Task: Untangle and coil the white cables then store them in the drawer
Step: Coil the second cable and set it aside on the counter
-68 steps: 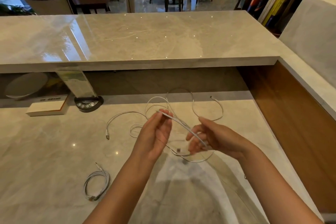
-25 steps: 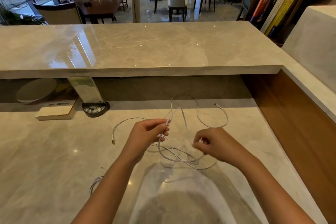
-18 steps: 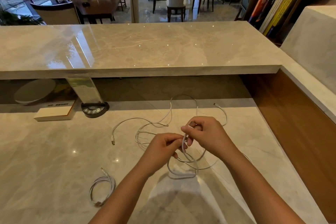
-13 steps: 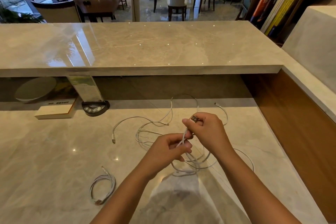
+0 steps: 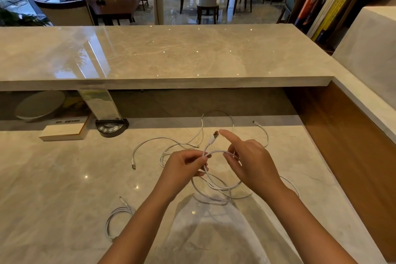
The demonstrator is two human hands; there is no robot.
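My left hand (image 5: pixel 184 169) pinches a white cable (image 5: pixel 216 191) whose loops hang below both hands over the marble desk (image 5: pixel 64 188). The cable's USB plug (image 5: pixel 215 135) sticks up between the hands. My right hand (image 5: pixel 250 163) has its index finger stretched toward the plug, and the other fingers curl around a strand of the loop. More loose white cable (image 5: pixel 162 141) trails on the desk behind the hands, with a plug end (image 5: pixel 255 122) at the right. A separate coiled white cable (image 5: pixel 117 218) lies at the front left. No drawer is in view.
A raised marble counter (image 5: pixel 171 53) runs across the back. Under its ledge sit a white box (image 5: pixel 64 132), a black round base with buttons (image 5: pixel 111 128) holding a clear sign, and a pale plate (image 5: pixel 40 106). A wooden panel (image 5: pixel 353 135) walls the right side.
My hands came together and wound the cable into loops. The right hand has let go of the plug end and now extends its index finger beside it, while the left hand keeps the coil.
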